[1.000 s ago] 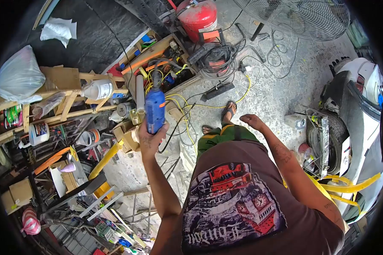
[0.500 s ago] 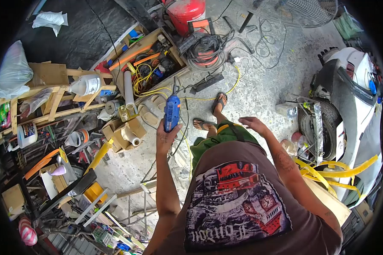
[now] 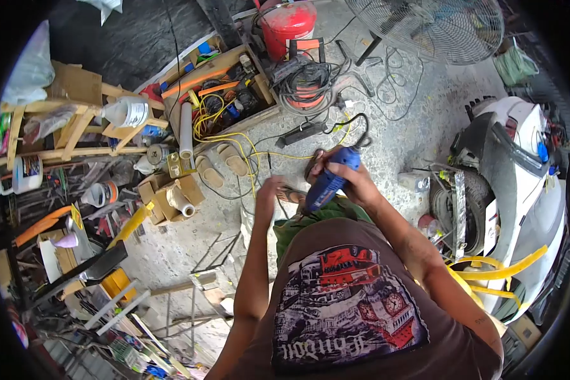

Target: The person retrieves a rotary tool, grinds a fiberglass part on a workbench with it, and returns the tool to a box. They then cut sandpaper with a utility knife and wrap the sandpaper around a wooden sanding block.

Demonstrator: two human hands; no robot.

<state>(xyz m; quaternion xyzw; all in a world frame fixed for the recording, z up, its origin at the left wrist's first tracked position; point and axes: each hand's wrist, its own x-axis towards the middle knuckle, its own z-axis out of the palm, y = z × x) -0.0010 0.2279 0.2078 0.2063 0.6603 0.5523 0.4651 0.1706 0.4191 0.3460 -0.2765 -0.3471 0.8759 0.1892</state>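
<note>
My right hand is wrapped round a blue rotary tool, held tilted in front of my waist. Its black cord loops up from the upper end. The tool's lower end points toward my left side, close to the shorts, and I cannot make out its tip. To the left of the tool, apart from it, my left hand is lifted over the floor; motion blurs its fingers.
A wooden box of tools and yellow cords stands ahead, near a red bucket and a pedestal fan. Wooden shelving lines the left. On the right is a white motorcycle. Cables and sandals lie on the floor.
The rotary tool has passed from my left hand to my right and swung from upright to a slant nearer my body. My left hand has let go of it. The view has shifted slightly.
</note>
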